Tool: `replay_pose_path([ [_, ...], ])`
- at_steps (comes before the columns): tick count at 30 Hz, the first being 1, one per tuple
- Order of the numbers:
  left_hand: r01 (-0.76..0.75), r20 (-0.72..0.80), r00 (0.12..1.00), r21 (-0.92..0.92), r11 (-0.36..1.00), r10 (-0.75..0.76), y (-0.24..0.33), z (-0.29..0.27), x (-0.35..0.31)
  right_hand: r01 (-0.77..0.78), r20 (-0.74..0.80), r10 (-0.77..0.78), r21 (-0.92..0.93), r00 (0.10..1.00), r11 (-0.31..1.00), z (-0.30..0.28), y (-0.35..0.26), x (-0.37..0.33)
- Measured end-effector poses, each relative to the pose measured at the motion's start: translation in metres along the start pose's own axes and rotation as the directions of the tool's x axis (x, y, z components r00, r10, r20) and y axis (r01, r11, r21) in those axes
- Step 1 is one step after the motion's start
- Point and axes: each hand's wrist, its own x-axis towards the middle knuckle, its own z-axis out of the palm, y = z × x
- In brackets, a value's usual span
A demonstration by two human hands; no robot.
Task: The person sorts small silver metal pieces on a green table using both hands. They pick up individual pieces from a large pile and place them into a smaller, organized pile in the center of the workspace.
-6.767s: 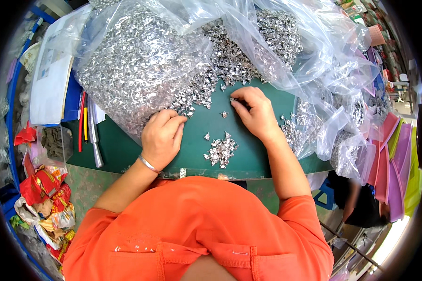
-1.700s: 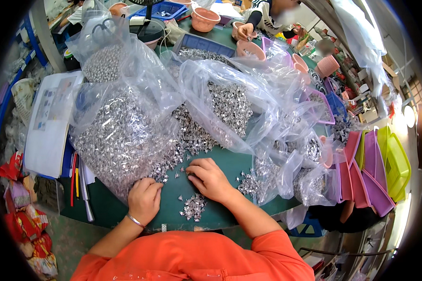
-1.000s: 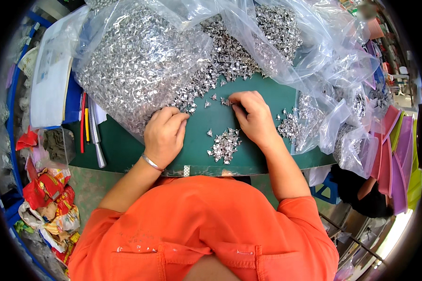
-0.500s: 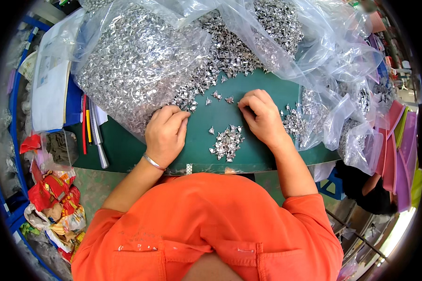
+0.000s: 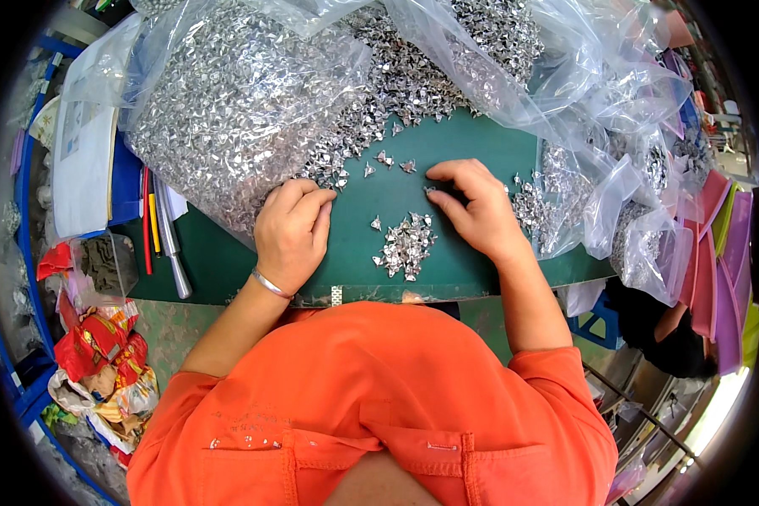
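Observation:
Small silvery metal parts with pointed corners are heaped in a large pile (image 5: 413, 80) across the back of the green table (image 5: 329, 274). My left hand (image 5: 293, 226) rests at the pile's near edge, fingers curled and pressed together; whatever they hold is hidden. To the right, my right hand (image 5: 481, 209) has thumb and forefinger apart, with a tiny silvery bit by the thumb tip. Between the hands and nearer to me lies a small heap of the same parts (image 5: 406, 246). A few loose parts (image 5: 384, 158) sit farther back.
A clear plastic bag (image 5: 228, 110) covers the pile's left side, and more clear bags (image 5: 616, 169) of parts lie at right. Papers (image 5: 84, 160), a red pen (image 5: 148, 223), a yellow pen (image 5: 155, 221) and a metal tool (image 5: 173, 253) are at left, beside a clear box (image 5: 105, 266).
My right thumb and forefinger have parted from a pinch. My left hand stays by the pile with little change. The whole view has shifted slightly.

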Motion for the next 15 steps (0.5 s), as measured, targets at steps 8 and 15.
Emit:
replay_pose_path([
  [8, 0.001, -0.013, 1.000, 0.003, 1.000, -0.001, 0.000, -0.001, -0.001, -0.091, 0.264, 0.013, 0.284, 0.965, 0.954, -0.007, -0.013, 0.009],
  [15, 0.000, -0.018, 1.000, -0.010, 1.000, 0.000, -0.001, 0.001, 0.000, 0.181, -0.048, -0.185, -0.082, 0.982, 0.980, 0.021, 0.005, 0.034],
])
